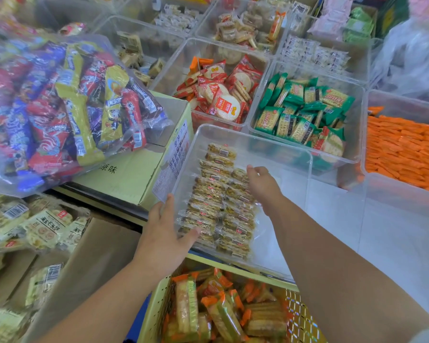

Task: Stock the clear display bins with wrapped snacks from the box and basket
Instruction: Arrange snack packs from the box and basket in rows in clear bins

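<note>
Snacks (218, 201) in bin (253, 137); basket (156, 305) before; prob box (97, 256) L

A clear bin (308, 184) holds two rows of wrapped snacks (216, 194). The left hand (164, 229) lies against its left wall with straight fingers (170, 203). The right hand (261, 181) reaches inside, fingertips bent down onto the right row. A yellow basket (156, 300) of orange-wrapped packs sits just below.
</note>
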